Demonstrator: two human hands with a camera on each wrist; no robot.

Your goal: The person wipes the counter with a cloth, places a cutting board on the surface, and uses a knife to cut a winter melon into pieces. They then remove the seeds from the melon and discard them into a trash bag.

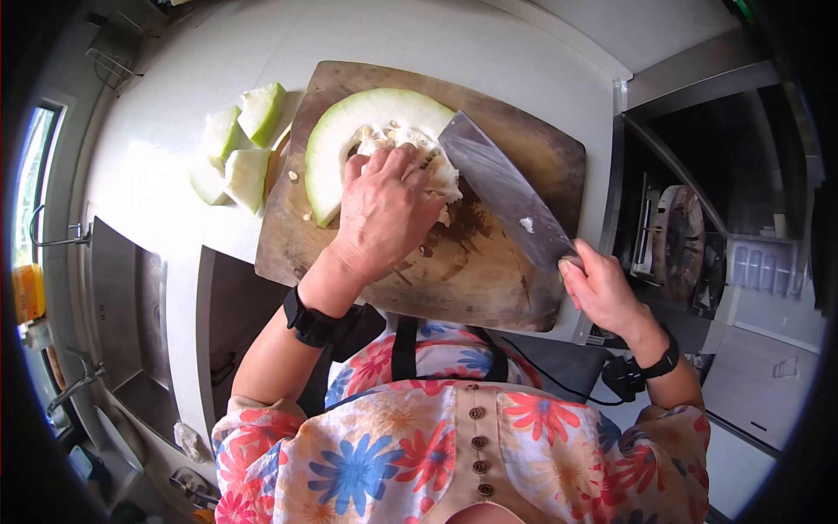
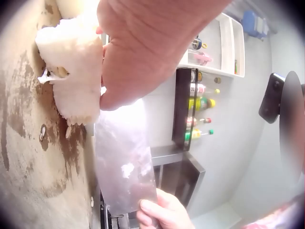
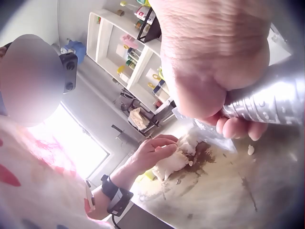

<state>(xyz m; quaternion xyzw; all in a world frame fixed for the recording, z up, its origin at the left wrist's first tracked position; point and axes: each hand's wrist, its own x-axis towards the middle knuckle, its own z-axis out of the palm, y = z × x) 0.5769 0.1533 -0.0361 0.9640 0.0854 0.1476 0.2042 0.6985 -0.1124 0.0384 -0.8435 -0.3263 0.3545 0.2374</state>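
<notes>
A large piece of winter melon (image 1: 333, 144) with a pale green rind lies on a wooden cutting board (image 1: 537, 144). Its white, seedy pulp (image 2: 74, 71) shows in the middle. My left hand (image 1: 384, 205) is over that pulp, fingers curled into it, gripping it. In my right hand (image 1: 604, 290) I hold a cleaver (image 1: 504, 188) by its ridged metal handle (image 3: 267, 101). The broad blade slants across the board, its far end overlapping the melon's right edge in the head view. A white scrap of pulp (image 1: 526, 224) sticks to the blade.
Several cut melon chunks (image 1: 249, 170) sit on the white counter (image 1: 140, 175) left of the board. Loose seeds and a dark wet patch (image 1: 471, 223) mark the board. A sink (image 1: 131, 306) is at left, a stove (image 1: 681, 231) at right.
</notes>
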